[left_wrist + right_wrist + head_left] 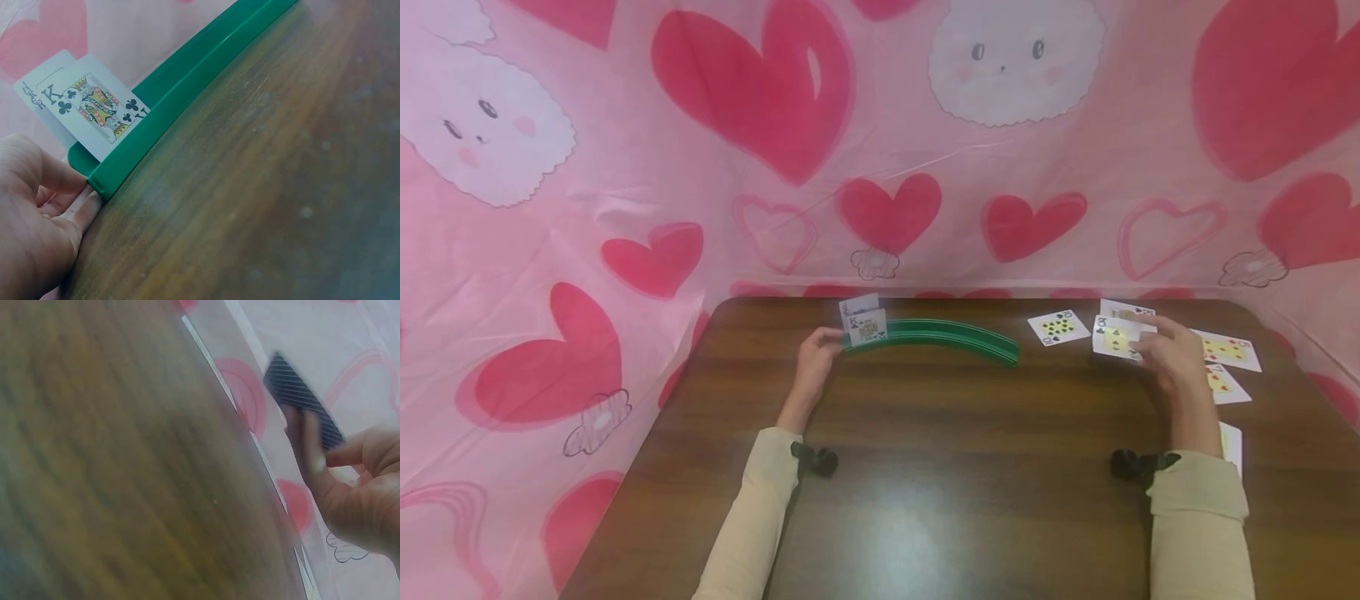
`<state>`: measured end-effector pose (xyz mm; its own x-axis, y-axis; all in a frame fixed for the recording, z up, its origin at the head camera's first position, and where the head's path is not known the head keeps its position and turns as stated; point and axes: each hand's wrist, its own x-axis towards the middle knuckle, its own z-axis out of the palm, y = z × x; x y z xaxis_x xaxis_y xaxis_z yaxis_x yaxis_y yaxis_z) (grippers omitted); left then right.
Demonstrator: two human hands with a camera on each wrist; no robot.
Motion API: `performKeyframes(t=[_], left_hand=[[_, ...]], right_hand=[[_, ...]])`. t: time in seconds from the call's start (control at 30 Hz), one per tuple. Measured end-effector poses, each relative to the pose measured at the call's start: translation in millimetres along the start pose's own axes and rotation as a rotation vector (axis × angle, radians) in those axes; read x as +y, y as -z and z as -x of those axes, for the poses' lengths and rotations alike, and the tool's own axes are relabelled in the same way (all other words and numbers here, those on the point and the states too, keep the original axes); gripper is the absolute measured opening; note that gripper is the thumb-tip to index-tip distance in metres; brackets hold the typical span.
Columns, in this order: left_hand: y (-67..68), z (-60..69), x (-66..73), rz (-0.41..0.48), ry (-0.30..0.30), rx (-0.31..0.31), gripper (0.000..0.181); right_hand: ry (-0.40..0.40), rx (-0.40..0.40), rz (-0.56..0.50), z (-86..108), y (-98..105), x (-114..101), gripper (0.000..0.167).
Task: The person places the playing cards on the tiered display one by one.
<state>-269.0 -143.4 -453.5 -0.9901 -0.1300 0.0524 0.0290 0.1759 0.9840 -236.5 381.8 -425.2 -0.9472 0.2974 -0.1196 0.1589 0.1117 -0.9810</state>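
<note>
A curved green playing card holder [951, 330] lies on the table. Two cards stand upright at its left end: a king of clubs [100, 106] in front and another card [45, 94], mostly covered, behind it. My left hand [818, 358] grips that same end, with thumb and fingers [84, 206] at its tip. Off to the right, my right hand [1176, 354] pinches a playing card [1116, 337] above the table. Its face shows black symbols in the head view; its dark striped back [300, 400] appears in the right wrist view. The exact rank is blurred.
Face-up cards lie on the right side: a ten of a black suit [1058, 328], a five of a red suit [1234, 350], another red card [1227, 385] and a partly hidden card [1231, 446]. Another card [1126, 308] lies behind the held one. A pink heart-patterned cloth [1037, 158] hangs behind the wooden table [970, 467].
</note>
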Motion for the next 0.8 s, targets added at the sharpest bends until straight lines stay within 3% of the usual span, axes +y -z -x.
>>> performKeyframes(t=[0.13,0.43,0.8], left_hand=[[-0.2,0.3,0.5,-0.007,0.0,0.0,0.015],[-0.7,1.2,1.1,0.005,0.0,0.007,0.015],[0.2,1.9,2.3,0.007,0.007,-0.002,0.017]], right_hand=[[0.0,0.01,-0.099,1.5,-0.2,-1.5,0.045],[0.035,0.073,-0.077,-1.7,-1.7,-0.6,0.055],[0.038,0.118,0.002,-1.0,-2.3,-0.9,0.047]])
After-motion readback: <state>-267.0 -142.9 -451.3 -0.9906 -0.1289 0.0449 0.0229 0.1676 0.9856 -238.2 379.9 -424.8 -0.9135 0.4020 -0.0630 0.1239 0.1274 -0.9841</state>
